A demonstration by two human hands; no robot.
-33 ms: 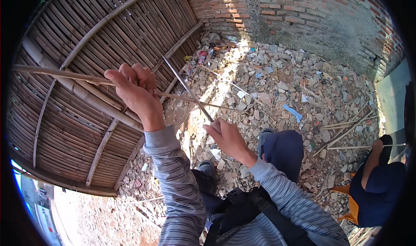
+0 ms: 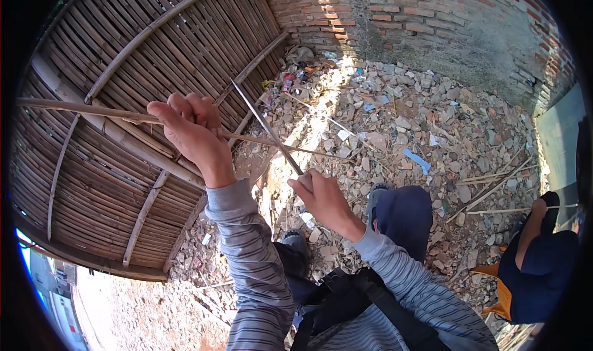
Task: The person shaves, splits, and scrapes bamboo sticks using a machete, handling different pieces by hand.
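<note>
My left hand point(image 2: 196, 135), raised in front of the bamboo wall, is closed around a long thin wooden stick point(image 2: 105, 111). One end of the stick reaches far left, and the thinner end slants down to the right over the rubble. Lower and to the right, my right hand point(image 2: 324, 199) grips a long narrow knife point(image 2: 265, 123), its handle hidden in the fist. The blade points up and to the left. It crosses the stick to the right of my left hand; I cannot tell whether they touch.
A bamboo slat wall point(image 2: 148, 60) rises at left, and a brick wall point(image 2: 426, 17) stands at the back. Stones and litter cover the ground point(image 2: 395, 122). Loose sticks point(image 2: 488, 184) lie at right, near another person's leg point(image 2: 536, 227). My feet stand on the rubble.
The stick's far left end has dipped very slightly. Both hands keep almost the same place and grip.
</note>
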